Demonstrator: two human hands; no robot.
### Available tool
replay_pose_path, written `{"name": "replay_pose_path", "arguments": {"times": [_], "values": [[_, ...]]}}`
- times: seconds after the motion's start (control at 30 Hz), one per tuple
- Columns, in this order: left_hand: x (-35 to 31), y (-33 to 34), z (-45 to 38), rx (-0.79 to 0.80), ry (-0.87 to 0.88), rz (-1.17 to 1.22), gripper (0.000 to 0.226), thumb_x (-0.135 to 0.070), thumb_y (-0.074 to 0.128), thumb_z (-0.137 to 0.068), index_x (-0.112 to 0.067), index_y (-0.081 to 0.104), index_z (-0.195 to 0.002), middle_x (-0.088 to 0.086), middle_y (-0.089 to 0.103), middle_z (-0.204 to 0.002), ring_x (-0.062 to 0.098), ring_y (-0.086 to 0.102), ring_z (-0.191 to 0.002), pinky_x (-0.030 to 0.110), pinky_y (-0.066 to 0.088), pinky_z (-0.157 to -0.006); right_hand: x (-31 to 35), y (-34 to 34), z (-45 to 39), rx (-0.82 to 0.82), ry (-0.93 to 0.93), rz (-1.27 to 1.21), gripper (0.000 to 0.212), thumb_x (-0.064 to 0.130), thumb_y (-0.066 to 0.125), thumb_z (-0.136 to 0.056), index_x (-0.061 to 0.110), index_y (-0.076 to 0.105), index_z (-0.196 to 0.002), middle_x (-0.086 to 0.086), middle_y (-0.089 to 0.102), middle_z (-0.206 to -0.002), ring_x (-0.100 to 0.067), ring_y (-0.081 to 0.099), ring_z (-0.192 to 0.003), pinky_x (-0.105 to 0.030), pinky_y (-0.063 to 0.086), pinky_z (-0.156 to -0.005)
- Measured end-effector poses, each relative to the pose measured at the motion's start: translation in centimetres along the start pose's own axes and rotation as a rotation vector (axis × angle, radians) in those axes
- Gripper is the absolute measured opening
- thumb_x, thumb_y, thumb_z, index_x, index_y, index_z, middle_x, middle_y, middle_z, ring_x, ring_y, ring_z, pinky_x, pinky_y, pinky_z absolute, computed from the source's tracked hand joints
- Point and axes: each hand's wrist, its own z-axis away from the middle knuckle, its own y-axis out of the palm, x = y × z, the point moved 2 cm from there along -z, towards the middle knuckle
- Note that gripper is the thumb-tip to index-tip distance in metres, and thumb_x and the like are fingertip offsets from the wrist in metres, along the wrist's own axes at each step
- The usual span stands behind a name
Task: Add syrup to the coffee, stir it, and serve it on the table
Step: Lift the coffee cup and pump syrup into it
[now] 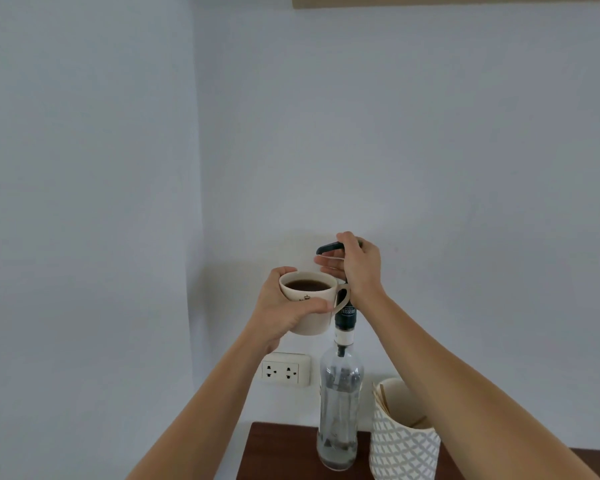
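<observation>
The left hand [284, 306] holds a cream mug [310, 303] of dark coffee in the air, fingers wrapped closed around its body, handle turned right. The mug's rim sits just below the dark pump spout [328, 247] of a clear glass syrup bottle [340, 403], which stands upright on the dark wooden counter [278, 452]. The right hand [359, 268] rests on the pump head, fingers curled over it. Beside the bottle stands a white patterned holder [404, 441] with wooden stirrers [383, 398]. A 2-socket outlet [284, 370] is on the wall.
</observation>
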Motion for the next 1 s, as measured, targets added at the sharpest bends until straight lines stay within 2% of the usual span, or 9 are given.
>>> {"name": "replay_pose_path", "arguments": {"times": [0.27,0.47,0.6,0.8,1.0], "values": [[-0.22,-0.06,-0.48,-0.001,-0.003,0.002,0.088,-0.019,0.089,-0.042,-0.021,0.052,-0.122,-0.003,0.066,-0.1,0.012,0.062,-0.085,0.032,0.051,-0.07,0.08,0.06,0.3,-0.03,-0.001,0.021,0.036,0.02,0.052,-0.09,-0.012,0.067,-0.094,-0.016,0.077,-0.073,-0.033,0.078,-0.067,-0.041,0.062,-0.064],[-0.18,-0.15,-0.45,-0.004,-0.007,0.003,0.086,-0.019,0.089,-0.043,-0.02,0.052,-0.122,-0.003,0.067,-0.1,0.013,0.063,-0.085,0.033,0.052,-0.07,0.01,0.06,0.38,-0.047,-0.021,0.082,0.032,0.021,0.05,-0.089,-0.006,0.068,-0.085,-0.017,0.077,-0.073,-0.032,0.077,-0.063,-0.045,0.062,-0.066],[-0.1,-0.14,-0.41,-0.001,-0.011,0.005,0.088,-0.021,0.089,-0.042,-0.021,0.052,-0.122,-0.002,0.067,-0.103,0.014,0.063,-0.087,0.034,0.053,-0.071,-0.02,0.02,0.35,-0.059,-0.028,0.1,0.035,0.02,0.05,-0.089,-0.011,0.067,-0.091,-0.018,0.077,-0.075,-0.032,0.077,-0.063,-0.045,0.062,-0.066],[-0.11,-0.12,-0.37,-0.007,-0.024,0.009,0.086,-0.02,0.089,-0.043,-0.023,0.052,-0.121,-0.003,0.066,-0.101,0.014,0.063,-0.086,0.033,0.053,-0.07,0.08,0.06,0.46,-0.06,-0.043,0.115,0.028,0.019,0.05,-0.089,-0.004,0.064,-0.082,-0.02,0.076,-0.074,-0.034,0.077,-0.062,-0.043,0.062,-0.062],[-0.18,-0.07,-0.26,-0.003,-0.029,0.015,0.086,-0.018,0.089,-0.044,-0.022,0.051,-0.121,-0.003,0.066,-0.1,0.012,0.062,-0.084,0.033,0.053,-0.069,0.03,0.04,0.51,-0.06,-0.04,0.105,0.032,0.017,0.049,-0.088,-0.011,0.065,-0.085,-0.019,0.074,-0.068,-0.033,0.076,-0.061,-0.037,0.061,-0.058]]}}
